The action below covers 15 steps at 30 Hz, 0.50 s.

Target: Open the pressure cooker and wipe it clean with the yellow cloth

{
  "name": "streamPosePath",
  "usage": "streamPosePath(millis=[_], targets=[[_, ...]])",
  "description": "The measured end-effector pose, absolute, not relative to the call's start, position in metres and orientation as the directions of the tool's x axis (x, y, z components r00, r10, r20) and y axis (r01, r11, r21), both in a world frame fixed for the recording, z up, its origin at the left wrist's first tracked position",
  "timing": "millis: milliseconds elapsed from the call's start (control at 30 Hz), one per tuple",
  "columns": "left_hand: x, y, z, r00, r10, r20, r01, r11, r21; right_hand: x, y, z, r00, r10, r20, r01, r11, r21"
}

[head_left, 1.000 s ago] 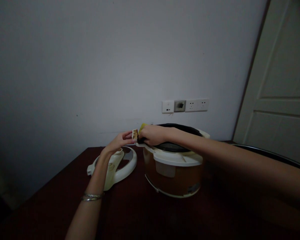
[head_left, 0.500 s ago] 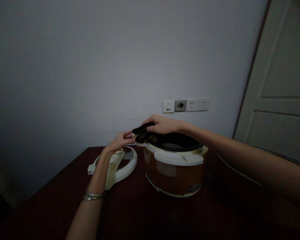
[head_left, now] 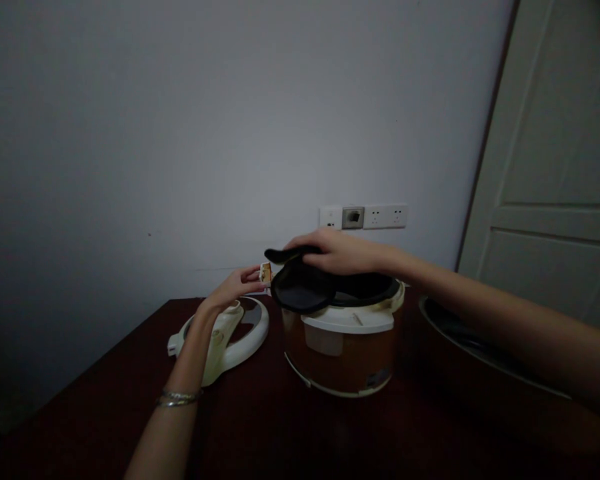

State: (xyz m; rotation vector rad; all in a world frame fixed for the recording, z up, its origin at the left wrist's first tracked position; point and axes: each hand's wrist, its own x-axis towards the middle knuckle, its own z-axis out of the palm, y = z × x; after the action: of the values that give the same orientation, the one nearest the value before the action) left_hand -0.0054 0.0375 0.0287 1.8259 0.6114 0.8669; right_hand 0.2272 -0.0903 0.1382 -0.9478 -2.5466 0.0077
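Note:
An orange cooker pot (head_left: 347,363) with a white rim stands on the dark red table. My right hand (head_left: 337,250) is closed over a black thing (head_left: 304,290) at the pot's left edge. This has a wide rounded lower part and a narrow lip above it; its kind is unclear. My left hand (head_left: 237,287) touches the white hinge-like end (head_left: 265,273) at the pot's left side, fingers stretched out and apart. Left of the pot, partly behind my left forearm, lies a white lid (head_left: 247,343) with a grey panel. My right hand hides part of the pot's dark opening.
Sockets and a switch (head_left: 375,217) sit on the wall behind the pot. Under my right forearm stands a wide dark round vessel with a pale rim (head_left: 495,363). A panelled door (head_left: 555,200) is at the right. The table (head_left: 260,440) reaches the wall.
The black thing's rounded part has turned down over the pot's left edge and shows more of its face. My right hand stays on it. The view has shifted slightly.

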Motion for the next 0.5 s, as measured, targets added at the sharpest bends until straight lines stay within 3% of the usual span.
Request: streamPosePath(millis=[133,300,500], targets=[[-0.005,0.038,0.028,0.608,0.739,0.289,0.024,-0.381,0.924,0.222,-0.089,0.108,-0.781,0.588,0.211,0.586,0.807,-0.075],[-0.006,0.041,0.027,0.598,0.753,0.276,0.040,-0.372,0.927,0.221,-0.092,0.091,-0.835,0.508,0.212,0.522,0.853,0.012],[-0.006,0.042,0.026,0.591,0.749,0.299,0.031,-0.391,0.920,0.222,-0.097,0.090,-0.780,0.592,0.203,0.598,0.801,-0.038]])
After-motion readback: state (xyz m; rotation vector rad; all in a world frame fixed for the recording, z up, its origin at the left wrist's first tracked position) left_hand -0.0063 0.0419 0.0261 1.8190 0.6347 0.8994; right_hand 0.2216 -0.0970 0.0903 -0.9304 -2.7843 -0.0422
